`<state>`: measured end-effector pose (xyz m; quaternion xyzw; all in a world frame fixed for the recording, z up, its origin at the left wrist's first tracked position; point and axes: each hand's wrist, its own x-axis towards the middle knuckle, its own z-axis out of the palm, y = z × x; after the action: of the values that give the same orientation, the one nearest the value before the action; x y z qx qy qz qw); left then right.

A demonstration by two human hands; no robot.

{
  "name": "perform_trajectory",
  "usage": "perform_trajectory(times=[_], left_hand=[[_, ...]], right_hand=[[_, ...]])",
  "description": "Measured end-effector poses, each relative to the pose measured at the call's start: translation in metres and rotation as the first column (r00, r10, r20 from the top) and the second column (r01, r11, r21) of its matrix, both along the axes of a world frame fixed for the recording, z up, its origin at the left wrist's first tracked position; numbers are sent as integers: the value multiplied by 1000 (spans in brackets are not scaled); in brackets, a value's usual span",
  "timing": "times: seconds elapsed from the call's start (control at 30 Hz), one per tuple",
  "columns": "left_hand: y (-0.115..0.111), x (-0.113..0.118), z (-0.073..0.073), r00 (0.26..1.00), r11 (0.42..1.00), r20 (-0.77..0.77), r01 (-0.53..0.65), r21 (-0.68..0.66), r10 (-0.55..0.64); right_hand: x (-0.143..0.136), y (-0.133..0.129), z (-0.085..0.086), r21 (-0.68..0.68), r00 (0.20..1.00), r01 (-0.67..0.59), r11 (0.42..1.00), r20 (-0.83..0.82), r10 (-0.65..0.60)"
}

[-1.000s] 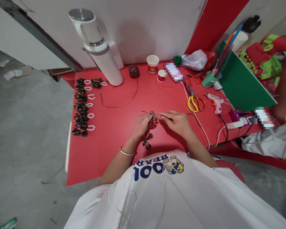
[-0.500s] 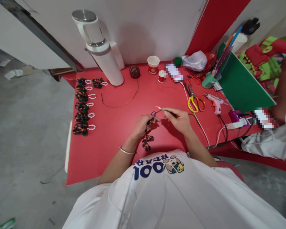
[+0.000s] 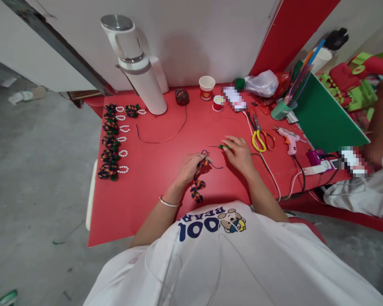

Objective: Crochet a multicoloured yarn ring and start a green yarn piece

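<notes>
My left hand (image 3: 189, 169) is closed on a multicoloured crocheted strip (image 3: 198, 184) in dark, orange and red yarn. Its curled lower end hangs below the fingers to the table. A dark yarn loop stands up at the fingertips, and a loose tail runs off to the right. In my right hand (image 3: 239, 156) is a crochet hook (image 3: 222, 146) with a green handle, held between thumb and fingers. Its thin metal shaft points left, apart from the crocheted strip. Some of the other fingers are raised, and the hand hides the handle's end.
Several finished yarn pieces with bead loops (image 3: 108, 154) line the left edge. Behind stand a white flask (image 3: 143, 85), a yarn ball (image 3: 181, 97) and a paper cup (image 3: 207, 88). Scissors (image 3: 258, 140), a glue gun (image 3: 290, 142) and cables lie right. Another person's arm shows far right.
My right hand has drawn the hook away from the yarn loop and its fingers have spread more. A loose yarn tail now shows right of the strip. My left hand stays nearly in place.
</notes>
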<state>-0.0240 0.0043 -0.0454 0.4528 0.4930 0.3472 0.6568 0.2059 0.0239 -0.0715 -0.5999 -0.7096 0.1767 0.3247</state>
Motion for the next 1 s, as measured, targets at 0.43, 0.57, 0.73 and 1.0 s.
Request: perform_trajectory(times=[0.43,0.57,0.73,1.0], left_hand=[[-2,-4,-8,987,998,160,-6,-59,15],[-2,-1,-5,995,999,97,23,-27,-21],[-1,-2,-8,996,997,85,-16,-70,22],[-2,-1,-12,989,997,142,-27,-79,38]], right_hand=[[-22,5,32,-253,830,-226,941,-555,50],[-18,13,33,-189,793,-138,972,-609,-6],[-13,25,37,-88,677,96,992,-724,-130],[-27,32,45,-108,659,-8,994,-749,-76]])
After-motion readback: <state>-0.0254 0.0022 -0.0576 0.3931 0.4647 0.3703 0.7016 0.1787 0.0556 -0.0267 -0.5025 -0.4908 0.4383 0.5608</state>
